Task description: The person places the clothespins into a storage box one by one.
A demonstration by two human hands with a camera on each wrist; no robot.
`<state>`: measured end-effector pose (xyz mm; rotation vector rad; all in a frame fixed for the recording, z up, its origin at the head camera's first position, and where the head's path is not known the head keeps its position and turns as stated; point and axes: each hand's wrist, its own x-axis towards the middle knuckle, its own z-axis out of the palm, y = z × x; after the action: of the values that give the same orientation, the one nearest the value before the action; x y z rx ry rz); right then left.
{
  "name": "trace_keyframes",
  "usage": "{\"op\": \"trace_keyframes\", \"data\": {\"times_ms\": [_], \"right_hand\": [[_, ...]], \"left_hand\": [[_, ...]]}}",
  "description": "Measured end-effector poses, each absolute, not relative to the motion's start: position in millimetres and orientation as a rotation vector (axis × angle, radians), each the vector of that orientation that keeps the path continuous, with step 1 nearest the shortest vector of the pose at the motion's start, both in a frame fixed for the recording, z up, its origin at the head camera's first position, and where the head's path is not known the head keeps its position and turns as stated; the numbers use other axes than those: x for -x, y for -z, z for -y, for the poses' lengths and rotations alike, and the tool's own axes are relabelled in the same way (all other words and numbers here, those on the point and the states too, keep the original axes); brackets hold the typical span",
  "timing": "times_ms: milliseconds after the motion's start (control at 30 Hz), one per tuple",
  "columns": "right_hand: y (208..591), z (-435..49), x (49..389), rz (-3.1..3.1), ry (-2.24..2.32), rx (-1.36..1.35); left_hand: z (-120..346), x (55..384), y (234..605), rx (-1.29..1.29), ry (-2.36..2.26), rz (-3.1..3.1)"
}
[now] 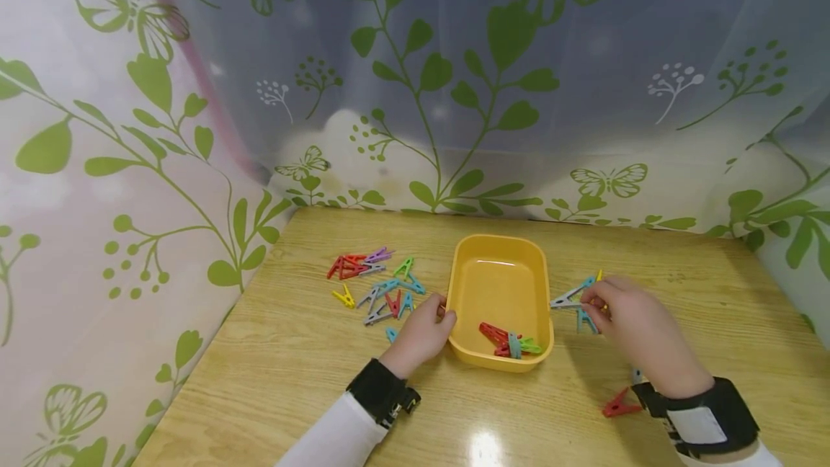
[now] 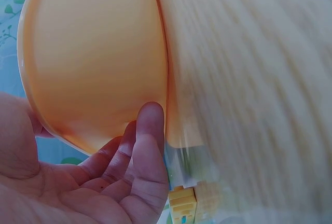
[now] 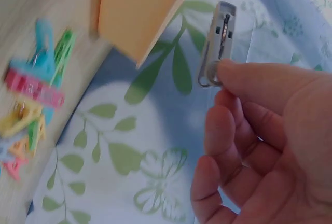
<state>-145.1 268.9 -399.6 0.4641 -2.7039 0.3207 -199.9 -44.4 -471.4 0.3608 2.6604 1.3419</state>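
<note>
A yellow plastic basin (image 1: 499, 287) stands on the wooden table. At its left side my left hand (image 1: 418, 334) grips the rim, thumb on top and fingers (image 2: 149, 146) against the outer wall. To the right of the basin my right hand (image 1: 638, 326) pinches a grey clothespin (image 3: 224, 35) between thumb and forefinger, its free end pointing at the basin's right rim. Inside the basin, at the near end, lie red clothespins (image 1: 494, 333), a green clothespin (image 1: 532, 345) and a grey-green clothespin (image 1: 514, 346). A blue clothespin (image 1: 587, 321) lies just below my right fingers.
Left of the basin several clothespins (image 1: 372, 294) in red, purple, grey, blue, green and yellow are scattered. A red clothespin (image 1: 620, 403) lies near my right wrist. Behind the table hangs a patterned curtain (image 1: 415, 164) with green leaves, which also closes off both sides.
</note>
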Motion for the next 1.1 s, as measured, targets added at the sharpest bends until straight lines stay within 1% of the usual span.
{"op": "trace_keyframes", "data": {"times_ms": [167,500,1100], "right_hand": [[407,-250,142,2.655,-0.299,-0.556],[424,-226,137,2.699,-0.337,-0.631],[431,-221,139,2.749,-0.322,-0.632]], "left_hand": [[44,200,471,-0.359,-1.339,-2.664],[44,199,471,-0.357,-1.341,-2.661],[44,199,468,-0.361,-1.339,-2.667]]}}
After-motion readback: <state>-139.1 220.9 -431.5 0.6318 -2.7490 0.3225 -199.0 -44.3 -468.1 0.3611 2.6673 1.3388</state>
